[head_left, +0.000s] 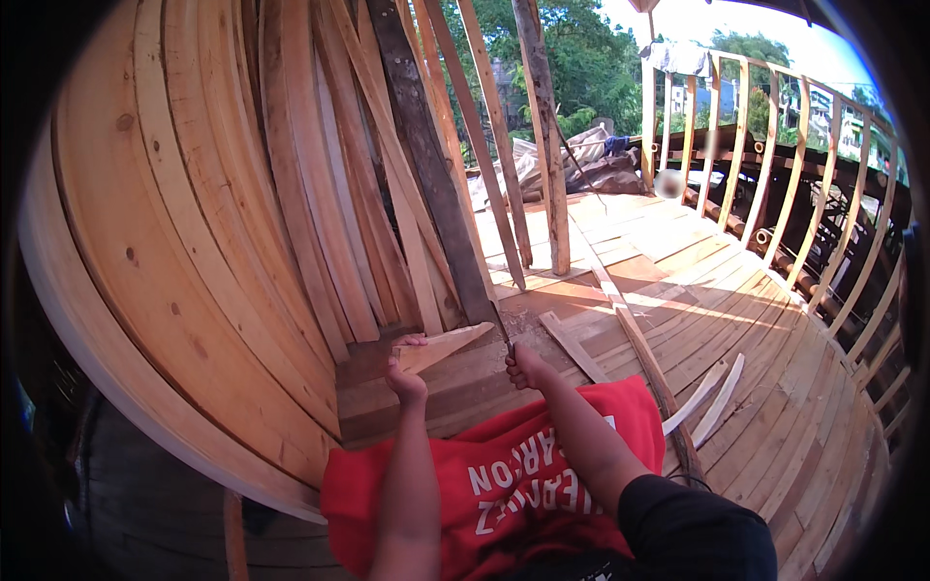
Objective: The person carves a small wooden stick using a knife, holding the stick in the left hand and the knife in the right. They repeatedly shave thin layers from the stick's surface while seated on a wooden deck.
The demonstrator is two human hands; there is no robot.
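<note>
My left hand (405,373) is closed round the wide end of a pale wedge-shaped piece of wood (441,348), its thin tip pointing right. My right hand (528,368) is wrapped round the handle of a knife (503,329), whose narrow dark blade points up and away. The blade stands just right of the wood's tip, and I cannot tell whether they touch. Below both hands, red cloth with white lettering (513,465) covers my lap.
Wide planks (145,242) form a wall on the left. Several boards (329,194) and a dark post (426,155) lean ahead. Offcuts (707,397) and a long batten (630,339) lie on the plank floor (775,426). A slatted railing (780,165) runs along the right. Crumpled tarpaulin (610,174) lies far back.
</note>
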